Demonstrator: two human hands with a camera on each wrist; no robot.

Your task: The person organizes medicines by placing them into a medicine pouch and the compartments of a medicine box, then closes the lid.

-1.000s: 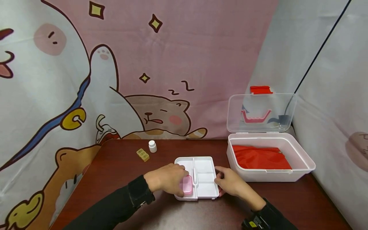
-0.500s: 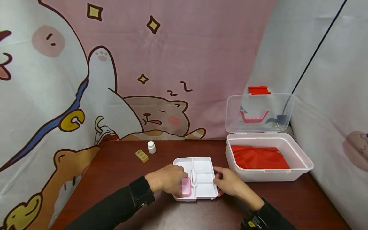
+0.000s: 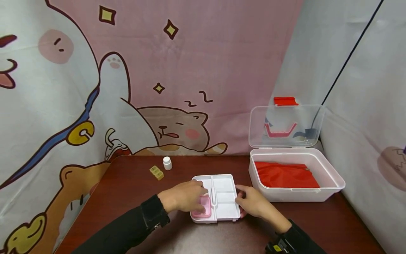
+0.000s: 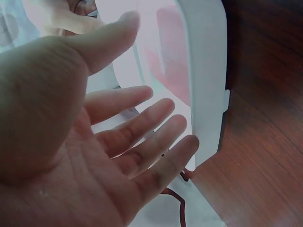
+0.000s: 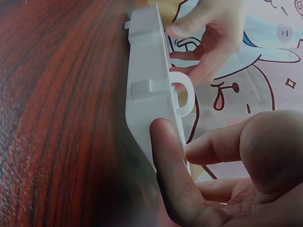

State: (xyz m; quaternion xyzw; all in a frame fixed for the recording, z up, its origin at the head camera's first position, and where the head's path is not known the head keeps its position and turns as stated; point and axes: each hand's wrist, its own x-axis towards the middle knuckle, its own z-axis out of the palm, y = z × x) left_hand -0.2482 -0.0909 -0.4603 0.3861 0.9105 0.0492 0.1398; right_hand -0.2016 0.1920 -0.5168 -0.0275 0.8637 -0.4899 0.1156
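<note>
A white compartment case (image 3: 226, 194) lies on the table, its shallow compartments facing up and a handle-like strip down the middle. A small pink-rimmed box (image 3: 207, 205) sits in its near left part. My left hand (image 3: 187, 197) hovers over that box; in the left wrist view its fingers are spread and relaxed, pinching nothing, and the pink piece (image 4: 168, 56) shows beyond the thumb. At the case's right edge, my right hand (image 3: 252, 200) pinches the rim; the right wrist view has its fingers on both sides of the white case's wall (image 5: 149, 71).
A white bottle (image 3: 167, 163) and a yellowish segmented block (image 3: 157, 173) stand toward the back left. On the right is a pinkish-white storage box (image 3: 304, 194) with its clear lid (image 3: 285, 120) raised and a red pouch (image 3: 287, 175) inside. A printed curtain (image 3: 228, 70) hangs behind.
My left fingers have come away from the left side of the pink-rimmed box and drawn in slightly, so more of it shows. The right hand keeps its hold on the case.
</note>
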